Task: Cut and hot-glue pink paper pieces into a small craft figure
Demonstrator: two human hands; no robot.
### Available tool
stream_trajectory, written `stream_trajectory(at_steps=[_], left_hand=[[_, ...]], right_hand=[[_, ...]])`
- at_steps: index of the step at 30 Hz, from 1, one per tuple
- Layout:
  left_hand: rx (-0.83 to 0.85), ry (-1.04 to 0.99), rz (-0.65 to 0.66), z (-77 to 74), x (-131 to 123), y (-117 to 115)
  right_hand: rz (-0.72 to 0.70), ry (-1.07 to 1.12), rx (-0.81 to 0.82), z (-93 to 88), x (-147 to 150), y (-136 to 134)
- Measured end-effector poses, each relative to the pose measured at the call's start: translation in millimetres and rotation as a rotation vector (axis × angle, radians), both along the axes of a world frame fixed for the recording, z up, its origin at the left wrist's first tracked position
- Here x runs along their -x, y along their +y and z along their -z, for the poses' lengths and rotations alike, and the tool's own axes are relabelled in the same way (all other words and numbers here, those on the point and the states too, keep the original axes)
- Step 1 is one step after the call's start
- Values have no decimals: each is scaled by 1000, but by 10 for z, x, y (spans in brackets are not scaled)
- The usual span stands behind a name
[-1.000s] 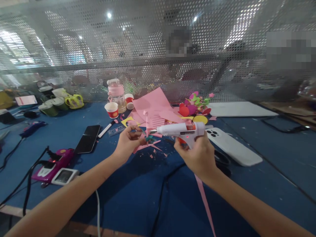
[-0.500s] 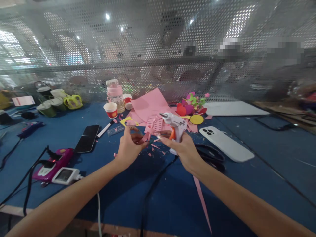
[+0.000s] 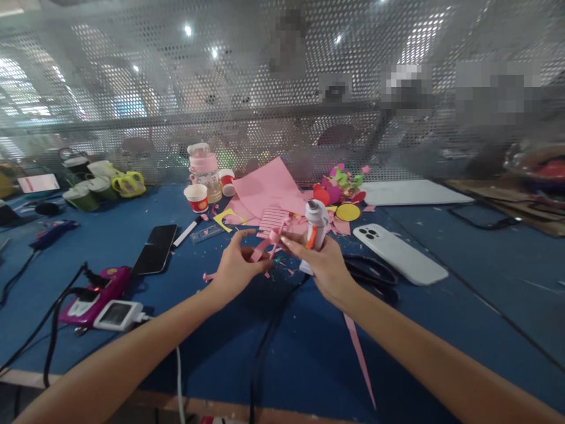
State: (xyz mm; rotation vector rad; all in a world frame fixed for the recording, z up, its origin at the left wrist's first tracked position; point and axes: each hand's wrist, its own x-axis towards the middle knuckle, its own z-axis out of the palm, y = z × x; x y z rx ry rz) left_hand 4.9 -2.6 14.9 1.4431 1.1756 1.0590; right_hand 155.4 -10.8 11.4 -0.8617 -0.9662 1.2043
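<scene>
A pink paper bow [image 3: 274,237] with dangling strips is pinched in my left hand [image 3: 238,259], above the blue table. My right hand [image 3: 329,265] is wrapped round a white hot glue gun [image 3: 316,218] with an orange trigger, its nozzle pointing away from me. The thumb and fingertip of that hand also reach the bow's right side. Behind the bow lie a striped pink paper piece [image 3: 272,219] and a large pink sheet [image 3: 267,185]. Small pink scraps are scattered beneath my hands. A long pink strip [image 3: 359,359] hangs below my right wrist.
Left of my hands are a black phone [image 3: 156,249], a purple power strip [image 3: 99,294] and cables. Paper cups [image 3: 196,198] and a bottle [image 3: 205,171] stand at the back. A white phone [image 3: 399,253] lies to the right. Perforated metal panelling [image 3: 247,88] borders the table's far side.
The glue gun has swung from pointing left to pointing away from me. My left hand has tilted the bow, so more of it shows between my hands.
</scene>
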Motion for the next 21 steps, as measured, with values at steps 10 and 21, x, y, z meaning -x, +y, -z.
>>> stream_trajectory(at_steps=[10, 21], left_hand=[[157, -267, -57, -110, -30, -4], [121, -346, -134, -24, 30, 82]], right_hand=[[382, -492, -39, -72, -252, 1], [936, -1337, -633, 161, -392, 45]])
